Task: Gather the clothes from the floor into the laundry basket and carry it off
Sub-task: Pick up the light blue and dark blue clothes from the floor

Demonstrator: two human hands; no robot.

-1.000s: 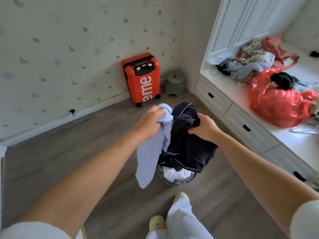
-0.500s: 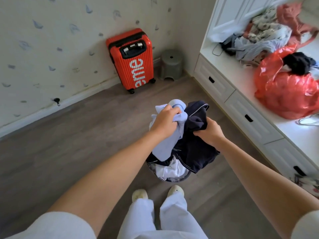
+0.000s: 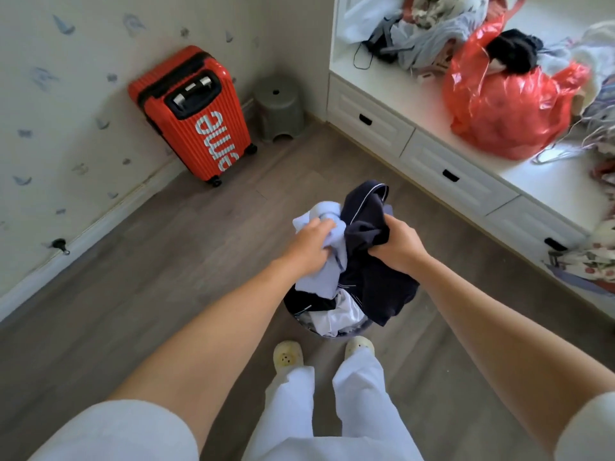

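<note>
Clothes (image 3: 366, 224) lowered — bunched inside the grip

glossy plastic bag (image 3: 509, 108); matt wood-grain floor (image 3: 173, 261).

Brightness: you have soft, even daylight.
Source: probably the right, where the white ledge (image 3: 545, 181) washes out.
Glare: sheen on the red plastic bag (image 3: 506, 108).
Shadows: faint; the laundry basket (image 3: 311, 330) rim sits dark.
Edges: wide-angle bending curves your skirting board (image 3: 109, 221).
Focus: your sleeves (image 3: 109, 430) at the bottom corners look soft.
</note>
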